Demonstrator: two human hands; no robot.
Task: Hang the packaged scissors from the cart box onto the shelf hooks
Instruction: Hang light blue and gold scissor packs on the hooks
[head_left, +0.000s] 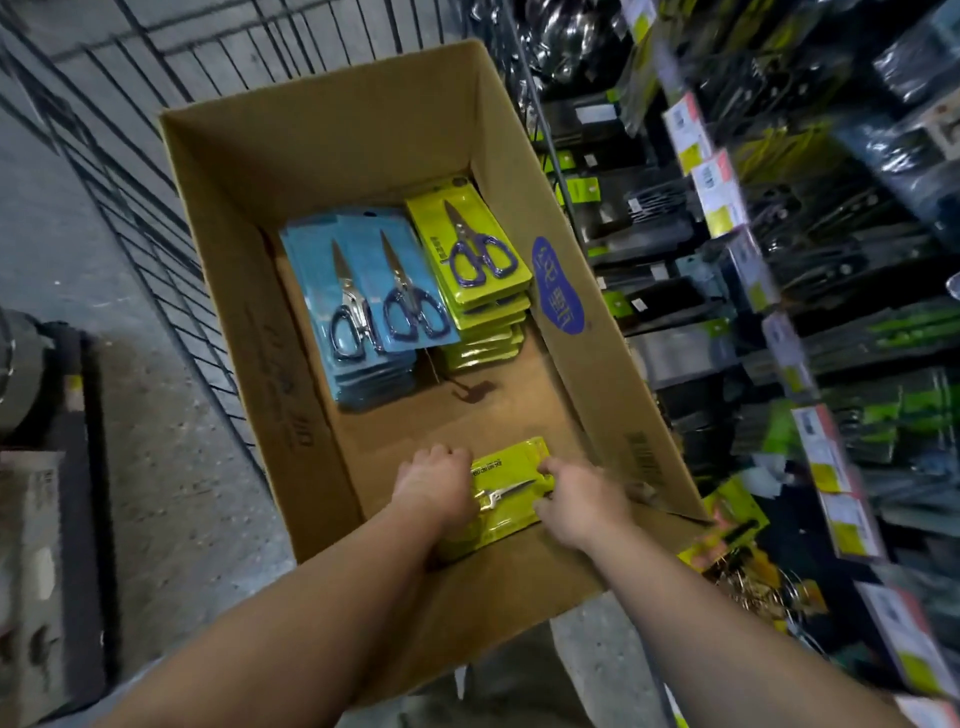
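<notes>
Cart box (249, 218): I see my left hand (434, 486) and right hand (582, 501) gripping a yellow scissors pack (511, 483) at its near end; blue packs (363, 291), yellow stack (478, 270) at its far end

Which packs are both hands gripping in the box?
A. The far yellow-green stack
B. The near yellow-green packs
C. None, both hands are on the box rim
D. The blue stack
B: the left hand and right hand hold the near yellow-green packs from either side; the blue stack lies untouched.
</notes>
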